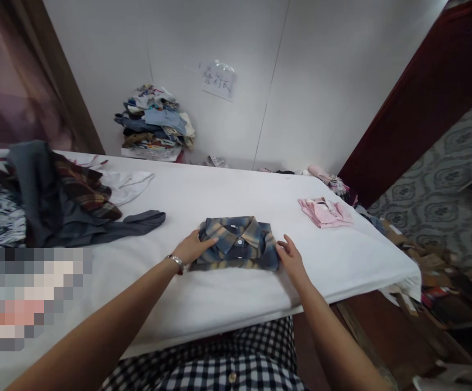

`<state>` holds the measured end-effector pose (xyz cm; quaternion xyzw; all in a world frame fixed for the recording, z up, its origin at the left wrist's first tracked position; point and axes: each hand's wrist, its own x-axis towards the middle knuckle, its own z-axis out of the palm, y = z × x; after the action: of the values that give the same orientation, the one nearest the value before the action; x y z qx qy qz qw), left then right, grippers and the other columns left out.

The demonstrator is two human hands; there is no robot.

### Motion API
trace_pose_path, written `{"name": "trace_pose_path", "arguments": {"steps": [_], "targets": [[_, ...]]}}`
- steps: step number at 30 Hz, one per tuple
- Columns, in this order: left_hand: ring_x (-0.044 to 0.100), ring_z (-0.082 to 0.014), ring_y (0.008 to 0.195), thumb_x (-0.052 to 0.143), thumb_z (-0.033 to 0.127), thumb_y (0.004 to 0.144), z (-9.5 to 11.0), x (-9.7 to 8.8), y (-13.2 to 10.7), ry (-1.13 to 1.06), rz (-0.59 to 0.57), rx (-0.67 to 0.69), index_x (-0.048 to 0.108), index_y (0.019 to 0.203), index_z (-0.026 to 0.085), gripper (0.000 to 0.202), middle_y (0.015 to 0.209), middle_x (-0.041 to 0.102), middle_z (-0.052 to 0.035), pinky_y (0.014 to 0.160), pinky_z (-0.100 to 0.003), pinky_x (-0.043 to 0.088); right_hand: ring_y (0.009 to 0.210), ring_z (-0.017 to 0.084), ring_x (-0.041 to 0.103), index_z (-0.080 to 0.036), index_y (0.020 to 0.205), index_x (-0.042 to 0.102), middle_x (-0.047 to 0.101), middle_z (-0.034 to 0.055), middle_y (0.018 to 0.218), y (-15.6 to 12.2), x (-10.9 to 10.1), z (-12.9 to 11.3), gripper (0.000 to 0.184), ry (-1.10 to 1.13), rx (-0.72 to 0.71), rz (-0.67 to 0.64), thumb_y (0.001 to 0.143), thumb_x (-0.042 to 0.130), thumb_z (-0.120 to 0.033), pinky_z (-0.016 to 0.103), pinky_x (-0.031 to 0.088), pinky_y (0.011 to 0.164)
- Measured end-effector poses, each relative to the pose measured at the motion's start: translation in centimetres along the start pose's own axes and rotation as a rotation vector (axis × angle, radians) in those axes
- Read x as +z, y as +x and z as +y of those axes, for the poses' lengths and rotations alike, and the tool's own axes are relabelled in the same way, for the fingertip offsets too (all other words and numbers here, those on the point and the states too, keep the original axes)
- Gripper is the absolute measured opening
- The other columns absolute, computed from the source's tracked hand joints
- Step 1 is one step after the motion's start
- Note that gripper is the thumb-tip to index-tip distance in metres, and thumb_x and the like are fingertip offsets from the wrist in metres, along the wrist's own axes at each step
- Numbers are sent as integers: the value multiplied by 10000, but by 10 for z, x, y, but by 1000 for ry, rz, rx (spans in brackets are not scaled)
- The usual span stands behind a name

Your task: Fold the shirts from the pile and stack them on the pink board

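Observation:
A folded blue, grey and tan plaid shirt [236, 252] lies on the white-covered table in front of me, its collar facing up and a white button showing. My left hand [190, 247], with a bracelet at the wrist, is closed on the shirt's left edge. Its thumb rests on top of the cloth, and the other fingers are partly hidden. At the right edge, my right hand [292, 259] touches the cloth with its fingertips, the fingers apart. Farther right on the table sits a folded pink shirt [325, 212].
Loose grey and plaid garments [69, 201] are heaped at the left. A tall clothes pile [154, 122] stands against the back wall, below and left of a handwritten sign [217, 80]. The white tablecloth [366, 260] reaches the right edge, with cardboard [427, 266] beyond.

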<state>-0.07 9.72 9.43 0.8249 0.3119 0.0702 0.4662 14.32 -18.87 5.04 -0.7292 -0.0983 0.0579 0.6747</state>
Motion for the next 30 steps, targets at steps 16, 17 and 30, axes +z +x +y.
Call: {"name": "trace_pose_path", "arguments": {"steps": [16,17,30], "targets": [[646,-302,1023,762,358,629,39,12,-66,-719,-118,-42,434,1300,222,758,1243,610,-135,811,-428,579,934,213,656,-160,993,620,695,86,989,-92,57,-34,484,828,646,-532,748,665,-574,415,512,863],[613,-324,1088,753,390,631,33,11,-68,-633,-70,-24,410,1322,232,787,1288,580,-135,878,-469,551,890,197,658,-167,1006,618,696,69,972,-88,64,-33,483,840,623,-517,753,659,-576,419,520,851],[505,-271,1240,631,663,502,-20,43,-91,-335,209,44,213,1336,625,934,1345,484,243,1029,-411,454,737,187,665,-219,979,620,701,5,869,-76,97,-32,392,854,401,-207,610,751,-210,295,537,608]]}}
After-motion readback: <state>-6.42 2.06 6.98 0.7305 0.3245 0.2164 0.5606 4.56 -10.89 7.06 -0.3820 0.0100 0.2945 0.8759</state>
